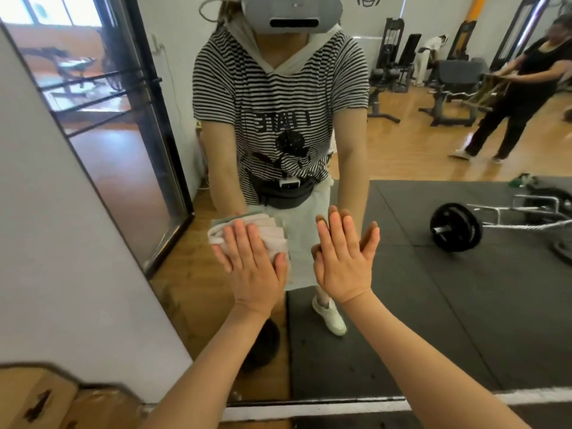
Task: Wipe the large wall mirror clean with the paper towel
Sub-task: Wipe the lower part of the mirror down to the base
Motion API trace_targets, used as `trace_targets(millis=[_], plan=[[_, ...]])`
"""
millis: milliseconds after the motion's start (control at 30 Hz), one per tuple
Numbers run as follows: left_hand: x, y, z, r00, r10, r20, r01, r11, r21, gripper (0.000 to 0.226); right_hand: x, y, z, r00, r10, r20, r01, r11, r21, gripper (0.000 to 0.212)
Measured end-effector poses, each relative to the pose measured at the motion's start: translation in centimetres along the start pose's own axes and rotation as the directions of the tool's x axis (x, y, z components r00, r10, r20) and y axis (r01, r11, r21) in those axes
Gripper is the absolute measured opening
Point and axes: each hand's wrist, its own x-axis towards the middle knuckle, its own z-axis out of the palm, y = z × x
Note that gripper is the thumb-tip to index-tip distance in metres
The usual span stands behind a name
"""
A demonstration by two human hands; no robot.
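White paper towel (272,235), folded, lay pressed flat against the mirror (433,305) under the left hand (252,267), its fingers outstretched across it. Just right, the right hand (343,267) rested open-palmed, fingers straight, on the glass.

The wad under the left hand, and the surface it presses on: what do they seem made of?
The wad looks like soft paper towel, matte off-white with faint pinkish tint, shown by its crumpled folded layers; thin cloth cannot be excluded. The mirror looks like smooth glossy glass: it reflects the room sharply, and the left hand meets its own reflection.
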Motion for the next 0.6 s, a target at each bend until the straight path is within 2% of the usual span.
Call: trace_targets(millis=[167, 267, 433, 533, 600], plan=[[0.5, 0.9, -1.4, 0.993, -0.067, 0.099, 0.062, 0.997, 0.056, 0.062, 0.4, 0.1, -0.8, 0.995, 0.009, 0.103, -0.016, 0.997, 0.069, 0.058], [0.6, 1.2, -2.5, 0.979, -0.098, 0.180, 0.081, 0.991, 0.102, 0.061, 0.7, 0.4, -2.5, 0.983, -0.008, 0.184, -0.027, 0.982, 0.185, 0.070], [0.7, 2.5, -3.4, 0.945, -0.207, 0.255, 0.149, 0.962, 0.230, 0.062, 0.1, 4.0, -5.9, 0.924, -0.264, 0.277, 0.130, 0.897, 0.422, 0.067], [1.3, 3.7, -3.7, 0.924, -0.268, 0.273, 0.202, 0.947, 0.249, 0.066, -0.7, 7.8, -6.5, 0.919, -0.234, 0.317, 0.089, 0.907, 0.411, 0.066], [1.4, 4.2, -3.7, 0.923, -0.244, 0.296, 0.163, 0.948, 0.274, 0.070, -0.9, 9.7, -6.7, 0.923, -0.219, 0.317, 0.079, 0.914, 0.399, 0.065]])
